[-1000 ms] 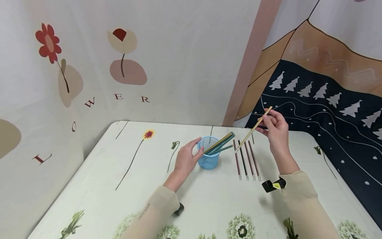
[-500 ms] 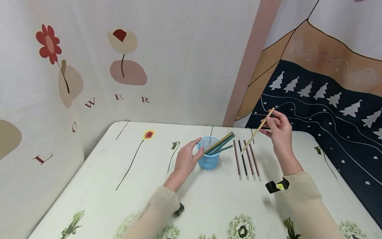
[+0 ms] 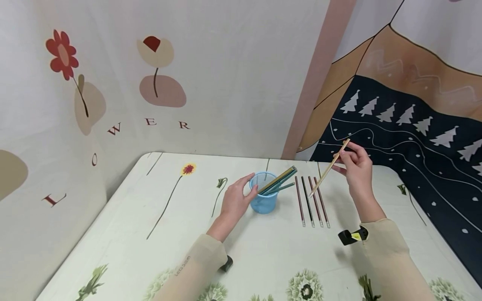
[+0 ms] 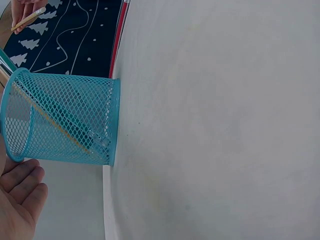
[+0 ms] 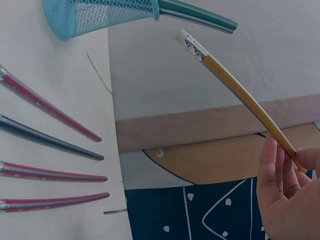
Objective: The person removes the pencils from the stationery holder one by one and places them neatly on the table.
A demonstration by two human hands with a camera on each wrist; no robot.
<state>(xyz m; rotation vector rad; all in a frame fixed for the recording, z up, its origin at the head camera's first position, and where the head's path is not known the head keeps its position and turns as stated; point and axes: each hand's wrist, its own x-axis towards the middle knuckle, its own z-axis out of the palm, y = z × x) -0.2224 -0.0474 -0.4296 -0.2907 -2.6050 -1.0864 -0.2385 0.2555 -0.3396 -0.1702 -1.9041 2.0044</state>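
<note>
Yellow wooden pencil with white eraser (image 5: 240, 92): pinched by the right hand (image 3: 357, 170), which has drifted rightward.
Four slim red and black pencils (image 3: 315, 202): lower, left of that hand.
Light-blue round mesh cup (image 3: 263, 205): gripped by the left hand (image 3: 235, 198).
Pencil-to-cup gap: wider; yellow pencil apparently not laid down yet.

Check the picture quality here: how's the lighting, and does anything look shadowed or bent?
Head view: bright and even, with a soft shadow on the table beside the right sleeve; left wrist view: image sideways, blue mesh cup fairly sharp; right wrist view: dimmer, yellow pencil slightly bowed, probably lens distortion.
</note>
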